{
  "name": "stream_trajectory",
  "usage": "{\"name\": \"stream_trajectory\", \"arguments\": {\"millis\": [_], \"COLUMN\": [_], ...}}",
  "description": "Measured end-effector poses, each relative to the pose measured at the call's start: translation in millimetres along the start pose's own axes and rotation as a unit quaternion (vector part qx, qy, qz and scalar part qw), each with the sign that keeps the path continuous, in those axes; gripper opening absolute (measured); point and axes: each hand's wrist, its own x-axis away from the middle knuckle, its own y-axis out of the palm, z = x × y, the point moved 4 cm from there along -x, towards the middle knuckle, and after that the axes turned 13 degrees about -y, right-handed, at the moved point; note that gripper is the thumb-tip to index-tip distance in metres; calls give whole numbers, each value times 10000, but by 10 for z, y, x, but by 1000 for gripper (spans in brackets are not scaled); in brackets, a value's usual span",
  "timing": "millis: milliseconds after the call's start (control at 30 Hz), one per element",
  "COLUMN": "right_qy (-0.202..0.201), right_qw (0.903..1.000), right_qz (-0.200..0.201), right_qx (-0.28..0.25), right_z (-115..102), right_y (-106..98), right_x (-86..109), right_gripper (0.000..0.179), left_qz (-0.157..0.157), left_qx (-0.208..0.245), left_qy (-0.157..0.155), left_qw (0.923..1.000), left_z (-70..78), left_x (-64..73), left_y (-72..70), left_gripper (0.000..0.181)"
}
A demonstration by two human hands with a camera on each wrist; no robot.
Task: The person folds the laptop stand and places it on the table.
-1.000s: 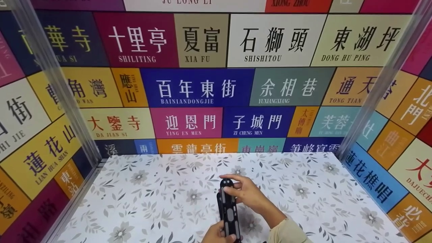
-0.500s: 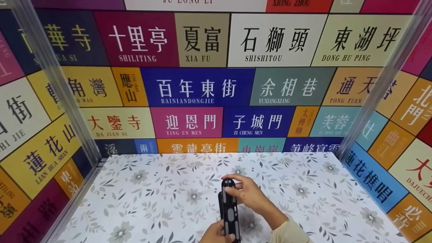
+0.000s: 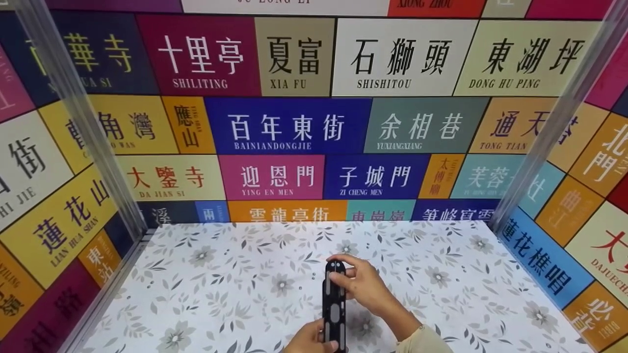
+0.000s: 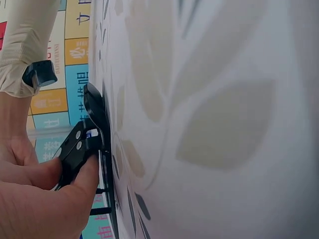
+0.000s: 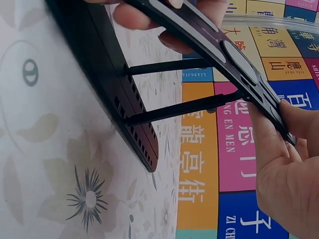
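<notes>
A black folding laptop stand point(image 3: 335, 306) with grey rubber pads is between both hands near the table's front edge. Its padded upper plate point(image 5: 214, 45) slants up from the slotted base point(image 5: 112, 89), with two thin struts point(image 5: 174, 110) between them. My left hand point(image 3: 309, 338) grips the near end; in the left wrist view its thumb and fingers pinch the stand beside the hinge point(image 4: 82, 142). At the far, raised end my right hand point(image 3: 363, 284) holds the plate between thumb and fingers, seen closely as the hand point(image 5: 289, 174) in the right wrist view.
A white cloth point(image 3: 221, 289) with grey flowers and leaves covers the table. Behind it and at both sides rise panels point(image 3: 287, 126) of coloured, lettered blocks, with clear corner posts point(image 3: 535, 117) left and right.
The stand's far end has shifted slightly right together with my right hand, so the stand points straighter away and less of its base shows. My left hand has moved slightly left, keeping its hold.
</notes>
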Motion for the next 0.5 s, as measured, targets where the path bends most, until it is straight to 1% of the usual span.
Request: {"name": "stream_trajectory", "arguments": {"millis": [67, 233, 400, 500], "right_qy": [-72, -187, -159, -139], "right_qw": [9999, 9995, 9985, 9973], "right_qz": [51, 217, 454, 598], "right_qx": [99, 131, 246, 411], "right_z": [-7, -3, 14, 6], "right_y": [-7, -24, -40, -49], "right_x": [22, 67, 104, 130], "right_gripper": [40, 41, 41, 41], "left_qz": [-86, -397, -796, -881], "left_qx": [-68, -303, -437, -542], "left_qy": [-23, -187, -300, -332], "left_qw": [9999, 9986, 9954, 9941], "left_z": [13, 48, 76, 82], "left_x": [3, 7, 2, -2], "left_y": [-9, -50, -79, -92], "left_gripper": [30, 23, 21, 21]}}
